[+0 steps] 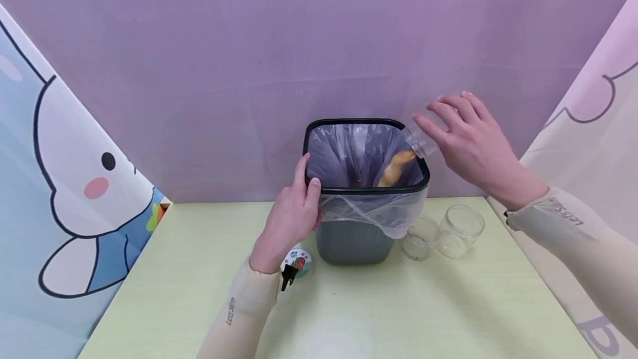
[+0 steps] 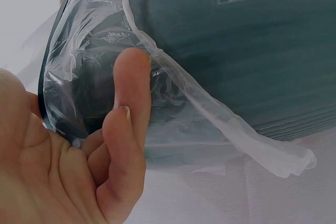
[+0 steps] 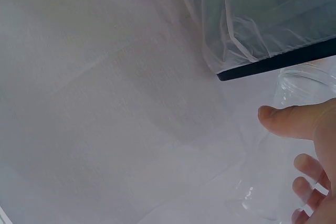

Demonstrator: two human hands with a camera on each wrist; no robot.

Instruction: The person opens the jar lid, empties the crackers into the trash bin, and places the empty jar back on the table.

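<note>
A grey trash bin [image 1: 354,245] with a black rim is lined with a translucent plastic bag [image 1: 371,209]. My left hand [image 1: 291,212] grips the rim at its near left corner; in the left wrist view, fingers [image 2: 132,85] lie against the bagged outer side. My right hand [image 1: 473,140] holds a clear jar [image 1: 417,140] tipped over the bin's right rim. From its mouth, a blurred orange-brown stuff [image 1: 395,169] falls into the bag. What it is cannot be made out. The right wrist view shows the transparent jar [image 3: 304,85] beside my thumb.
Two clear containers, a short one [image 1: 421,240] and a taller one [image 1: 461,231], stand right of the bin on the pale table [image 1: 423,314]. A round printed lid [image 1: 299,262] lies partly behind my left wrist. A purple cloth [image 1: 224,71] hangs behind.
</note>
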